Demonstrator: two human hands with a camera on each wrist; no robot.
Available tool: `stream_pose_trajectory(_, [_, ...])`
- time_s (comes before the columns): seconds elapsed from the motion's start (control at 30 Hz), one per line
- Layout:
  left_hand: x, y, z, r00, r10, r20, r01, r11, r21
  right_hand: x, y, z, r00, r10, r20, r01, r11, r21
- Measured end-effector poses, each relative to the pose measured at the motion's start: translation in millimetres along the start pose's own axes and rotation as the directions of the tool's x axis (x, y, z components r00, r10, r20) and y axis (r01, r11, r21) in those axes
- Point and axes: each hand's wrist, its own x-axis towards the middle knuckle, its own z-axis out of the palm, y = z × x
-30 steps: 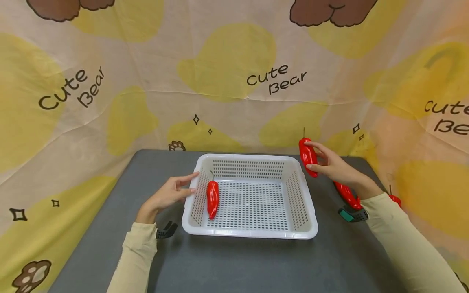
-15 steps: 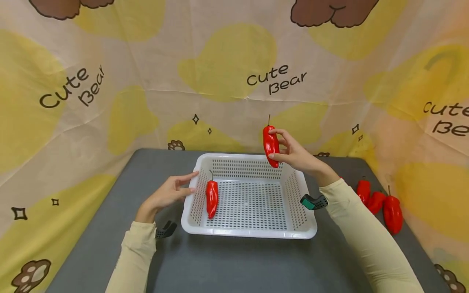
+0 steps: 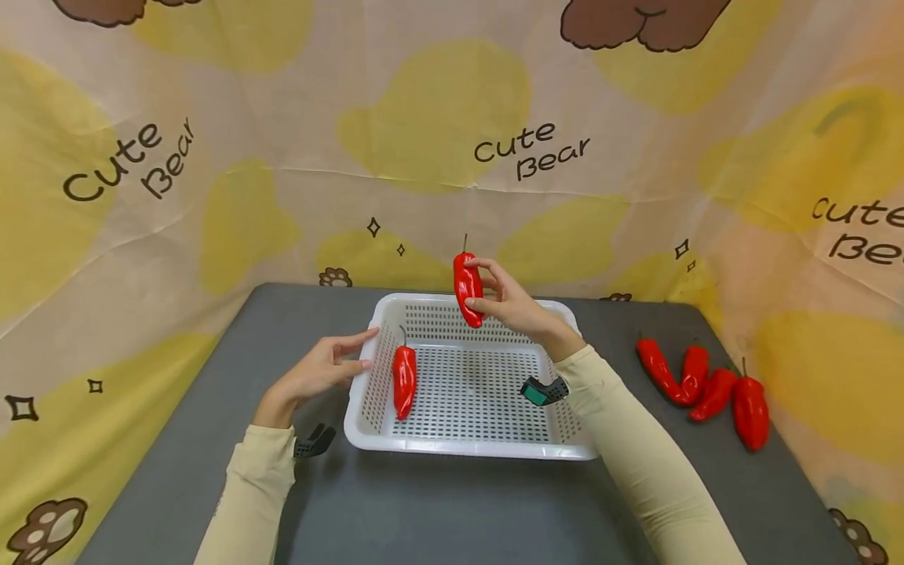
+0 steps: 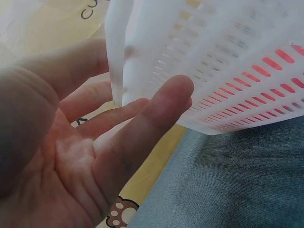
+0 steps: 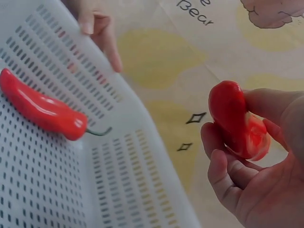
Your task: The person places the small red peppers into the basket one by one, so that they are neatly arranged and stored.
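Observation:
My right hand (image 3: pixel 519 306) pinches a glossy red chili pepper (image 3: pixel 467 286) between thumb and fingers, stem up, above the back part of a white perforated plastic basket (image 3: pixel 466 453). In the right wrist view the same held pepper (image 5: pixel 228 107) is seen end-on. A second red chili pepper (image 3: pixel 404 382) lies inside the basket along its left side, its thin stem pointing to the back. My left hand (image 3: pixel 321 369) is at the basket's left rim with fingers extended. The left wrist view shows its fingertips at the rim and the thumb (image 4: pixel 161 107) beside the outer wall.
Several more red peppers (image 3: pixel 712 395) lie in a loose group on the right of the dark grey table (image 3: pixel 452 518). A patterned cloth (image 3: pixel 424 118) hangs behind the table and at its sides.
My right hand has carried its pepper leftward from beyond the basket's right rim to above the basket. The peppers on the right are uncovered. My left hand stays at the rim.

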Motion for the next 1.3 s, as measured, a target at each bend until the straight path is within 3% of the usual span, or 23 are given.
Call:
stream_pose_trajectory(0.27, [3.1,-1.3,-1.4,1.0,-0.001,0.017,0.001,1.0,-0.017,9.6,17,17,0.999,0.036,0.019,-0.036,0.999,0.013])
stream_pose_trajectory(0.43, [4.0,-0.5,-1.3,1.0,-0.012,0.023,0.013,0.999,-0.03,10.9,26,20,0.996,0.014,0.083,-0.018,0.999,0.04])
stream_pose_trajectory(0.6, [4.6,2.2,-1.2,0.999,-0.021,0.027,0.022,0.999,-0.046,9.3,28,25,0.984,0.017,0.175,-0.018,1.0,0.005])
stream_pose_trajectory(0.87, [3.6,1.3,-1.1,0.999,-0.029,0.018,0.029,0.999,-0.032,7.4,37,28,0.944,0.099,0.314,-0.064,0.991,-0.12])
stream_pose_trajectory(1.3, [3.1,3.7,0.6,0.999,-0.036,0.012,0.036,0.999,-0.034,7.2,52,31,0.869,0.223,0.441,-0.097,0.953,-0.288])
